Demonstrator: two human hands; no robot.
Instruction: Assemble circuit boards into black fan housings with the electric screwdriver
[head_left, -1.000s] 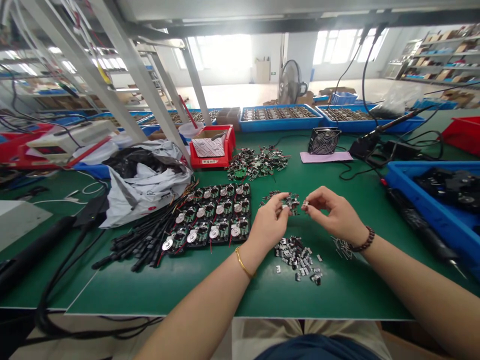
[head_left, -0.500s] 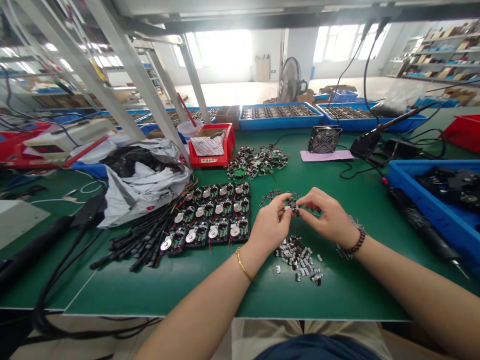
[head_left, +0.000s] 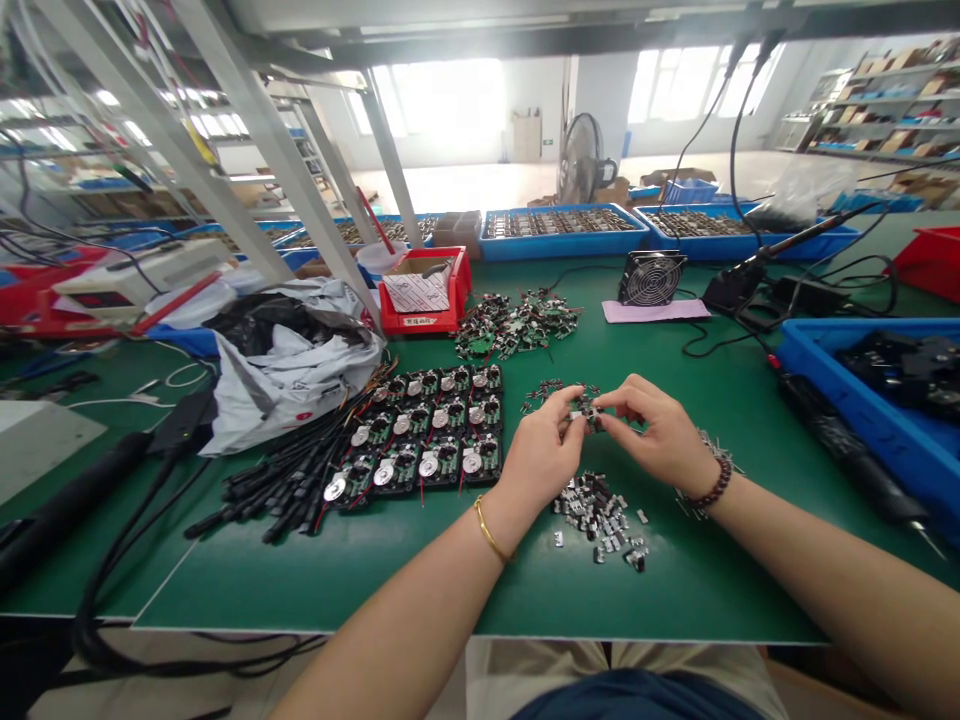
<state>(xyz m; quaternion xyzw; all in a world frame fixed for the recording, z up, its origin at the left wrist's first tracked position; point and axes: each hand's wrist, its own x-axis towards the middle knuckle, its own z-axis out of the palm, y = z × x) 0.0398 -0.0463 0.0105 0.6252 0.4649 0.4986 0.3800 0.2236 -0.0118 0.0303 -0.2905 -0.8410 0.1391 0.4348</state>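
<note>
Between my two hands, above the green table, is a small electronic part [head_left: 583,411] with metal and dark pieces; its exact kind is too small to make out. My left hand [head_left: 546,442] pinches it between thumb and forefinger. My right hand [head_left: 654,432] comes from the other side, thumb and forefinger closed at the part's right end. Below the hands lies a pile of small silver and black metal pieces [head_left: 600,515]. Tiny components [head_left: 546,392] are scattered just behind my left hand, and thin metal pins [head_left: 709,455] lie partly hidden by my right wrist.
Rows of black housings with circuit boards [head_left: 427,430] lie to the left, beside black cables [head_left: 277,485]. Behind are a circuit board heap [head_left: 517,322], a red bin [head_left: 424,315] and a small fan [head_left: 651,278]. An electric screwdriver [head_left: 847,450] and a blue bin [head_left: 810,350] are at right.
Both hands keep nearly the same pose around the small part. The whole view has shifted very slightly.
</note>
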